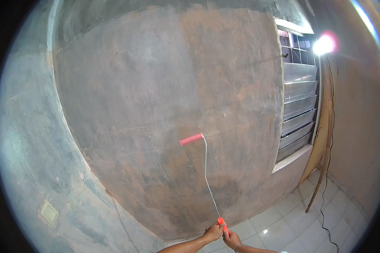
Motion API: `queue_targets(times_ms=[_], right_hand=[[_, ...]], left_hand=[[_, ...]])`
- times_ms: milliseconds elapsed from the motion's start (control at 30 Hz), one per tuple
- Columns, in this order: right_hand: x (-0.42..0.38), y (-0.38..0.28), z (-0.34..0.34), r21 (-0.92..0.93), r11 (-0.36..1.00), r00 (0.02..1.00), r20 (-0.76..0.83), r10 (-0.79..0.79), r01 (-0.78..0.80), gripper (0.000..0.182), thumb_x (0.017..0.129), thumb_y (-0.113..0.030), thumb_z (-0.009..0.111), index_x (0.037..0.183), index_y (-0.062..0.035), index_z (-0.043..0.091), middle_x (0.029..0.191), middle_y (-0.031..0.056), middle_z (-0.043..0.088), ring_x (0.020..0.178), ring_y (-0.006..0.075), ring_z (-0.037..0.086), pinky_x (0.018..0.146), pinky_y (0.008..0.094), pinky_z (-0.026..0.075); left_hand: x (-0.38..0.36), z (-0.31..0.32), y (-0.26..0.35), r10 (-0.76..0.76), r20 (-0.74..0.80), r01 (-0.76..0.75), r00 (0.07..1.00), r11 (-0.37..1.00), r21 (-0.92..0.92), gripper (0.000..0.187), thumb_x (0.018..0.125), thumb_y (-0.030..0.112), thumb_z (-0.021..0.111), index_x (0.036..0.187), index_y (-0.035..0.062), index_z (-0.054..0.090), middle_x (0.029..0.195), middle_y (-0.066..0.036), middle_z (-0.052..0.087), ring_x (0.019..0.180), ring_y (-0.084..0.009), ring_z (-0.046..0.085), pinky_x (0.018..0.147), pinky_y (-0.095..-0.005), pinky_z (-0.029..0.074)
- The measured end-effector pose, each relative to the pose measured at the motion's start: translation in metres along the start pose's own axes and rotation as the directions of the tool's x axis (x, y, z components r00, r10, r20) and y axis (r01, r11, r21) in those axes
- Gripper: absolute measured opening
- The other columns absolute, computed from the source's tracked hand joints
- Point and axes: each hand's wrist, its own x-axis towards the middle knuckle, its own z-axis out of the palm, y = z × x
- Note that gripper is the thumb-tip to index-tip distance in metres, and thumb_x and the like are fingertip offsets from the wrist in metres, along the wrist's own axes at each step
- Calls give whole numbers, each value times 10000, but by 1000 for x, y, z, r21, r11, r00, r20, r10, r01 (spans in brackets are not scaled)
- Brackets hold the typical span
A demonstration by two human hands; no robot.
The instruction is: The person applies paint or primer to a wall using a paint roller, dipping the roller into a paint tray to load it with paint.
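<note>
A paint roller [191,139] with a pinkish-red sleeve lies against the patchy grey-brown wall [147,84], or very close to it. From the sleeve a long bent metal rod runs down to an orange handle. My left hand [214,232] is closed on the handle's upper part. Just to its right, my right hand [232,239] closes on the handle lower down. Part of the handle is hidden by my fingers.
To the right is a louvred window [299,92] with a bright lamp [324,44] beside it. A dark cable [332,114] hangs to the tiled floor [278,227]. Wooden boards [323,168] lean in the corner. A switch [49,213] is on the left wall.
</note>
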Motion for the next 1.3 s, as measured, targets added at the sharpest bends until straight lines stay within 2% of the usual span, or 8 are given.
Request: queue_targets(times_ms=[133,200,267,433,567,900,1100,1300], right_hand=[[57,-111,-21,-156,954,956,-107,-275,257,457,960,-444,486,859,-22,631,718,223,626,704,404,624,651,474,462],[81,-194,-28,-155,892,883,-145,-446,425,431,980,-372,493,739,-22,561,561,56,501,532,145,466,534,348,418],[87,-248,-30,-165,878,868,-156,-472,449,447,981,-377,489,727,-17,559,564,61,491,538,151,454,537,355,417],[68,-139,-2,-184,909,913,-99,-395,374,429,983,-384,487,763,-28,583,586,75,528,556,151,488,552,359,429],[0,25,20,-187,982,999,42,9,-1,474,956,-466,472,904,-27,641,819,246,657,829,434,638,730,490,484],[76,-223,10,-198,900,895,-148,-420,390,443,975,-406,474,832,-3,591,719,227,600,676,388,565,631,465,443],[17,-37,20,-212,969,987,-70,-142,124,472,958,-466,474,898,-29,640,824,254,652,825,445,629,717,487,480],[9,-34,24,-205,967,974,-132,-184,155,442,959,-433,487,888,-21,631,800,230,648,798,417,636,690,473,478]], left_hand=[[18,-107,86,37,-222,-60,974,994,-95,509,998,470,354,1204,64,581,1116,-229,651,1059,-418,605,909,-489,450],[49,-169,107,121,-354,-185,927,971,-151,524,991,505,363,1150,71,610,1066,-208,671,1018,-403,624,856,-470,480],[47,-218,136,114,-386,-205,915,957,-204,530,987,524,361,1134,84,618,1058,-197,675,1011,-391,630,837,-457,490],[26,-141,67,51,-235,-64,971,997,-48,551,1006,497,336,1179,48,605,1109,-223,657,1063,-394,613,912,-452,464],[-25,-17,-6,-134,32,128,990,980,154,577,1001,513,301,1285,82,559,1230,-227,606,1175,-398,553,997,-461,409],[11,-222,119,53,-439,-106,897,990,-97,557,984,543,373,1086,76,658,1003,-180,695,976,-365,650,847,-446,490],[-9,-53,4,11,101,-37,995,965,259,622,993,564,243,1312,119,537,1325,-180,558,1272,-417,466,1051,-696,207],[-10,-41,4,-121,11,119,993,985,128,583,992,522,307,1237,63,570,1222,-224,608,1189,-434,529,1048,-643,262]])
